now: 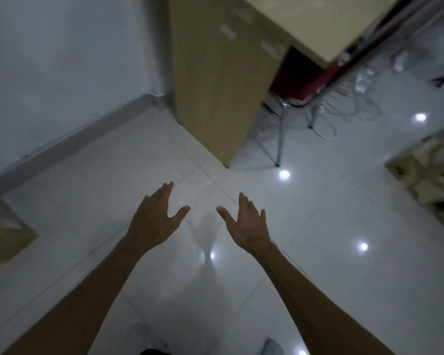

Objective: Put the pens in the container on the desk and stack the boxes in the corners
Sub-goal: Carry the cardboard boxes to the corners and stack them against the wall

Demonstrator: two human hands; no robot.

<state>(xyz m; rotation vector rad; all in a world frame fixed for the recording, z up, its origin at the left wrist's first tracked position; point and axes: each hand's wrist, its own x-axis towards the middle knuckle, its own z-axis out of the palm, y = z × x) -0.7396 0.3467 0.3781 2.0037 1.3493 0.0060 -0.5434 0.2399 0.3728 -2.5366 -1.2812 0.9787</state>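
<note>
Head view, hands: left hand (157,219) & right hand (247,226) both out in front, palms facing each other, fingers spread, nothing in either; gap btwn thumbs is bare floor (108,175).
Head view, boxes: cardboard box (8,230) at far left edge by the wall (49,73), well apart from left hand; another cardboard box (431,172) at right edge, flaps look loose, well apart from right hand. Both blurred, can't tell contents.
Head view, counter: wooden counter (210,80) up ahead near the room corner, top only partly in frame; red chair (305,80) tucked under it, cables on floor beyond.
Pens/container: not in view; prob on the counter top, can't tell.
Step in hand (guess): hands set wide as if for a two-handed box lift, or just after setting one down; can't say which.
How to do it well: turn toward one box first, get a palm on each opp. side low down, press evenly so flaps don't give, keep it level, set it square on the one below in the corner.
Risk: floor is glossy, box may slide if pushed, not lifted.
</note>
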